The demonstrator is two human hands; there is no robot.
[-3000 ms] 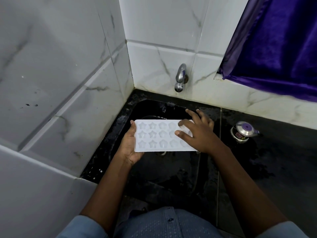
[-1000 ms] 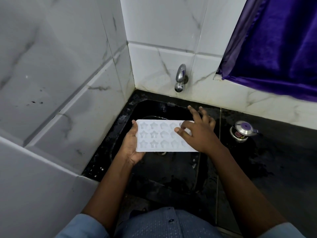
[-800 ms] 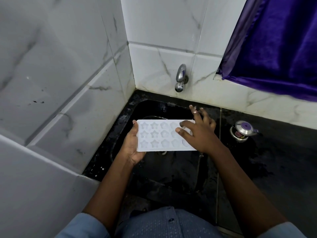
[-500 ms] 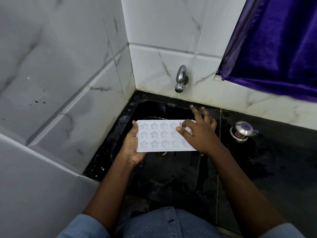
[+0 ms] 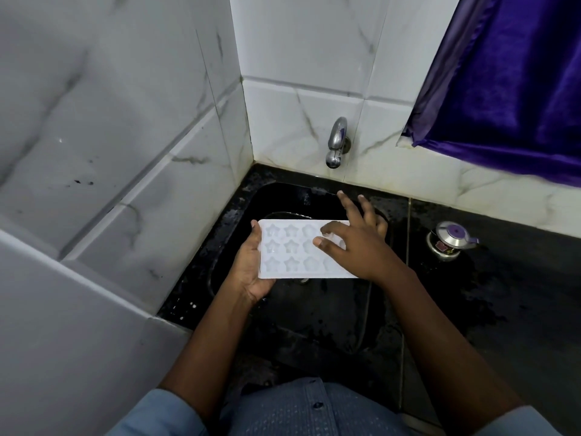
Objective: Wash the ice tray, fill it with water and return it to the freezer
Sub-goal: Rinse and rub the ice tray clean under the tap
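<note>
One ice tray (image 5: pixel 293 250), left hand (image 5: pixel 251 269) cupping end

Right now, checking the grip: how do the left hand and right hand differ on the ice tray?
The left hand cups the left end of the ice tray from beneath, thumb on its rim; the right hand lies atop its right end, fingers spread. Both touch the tray.

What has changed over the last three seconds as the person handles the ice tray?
The right hand has slid slightly left across the ice tray, its outer fingers spreading further. Unchanged: the left hand grips the tray's left end over the sink; no water shows at the tap.
</note>
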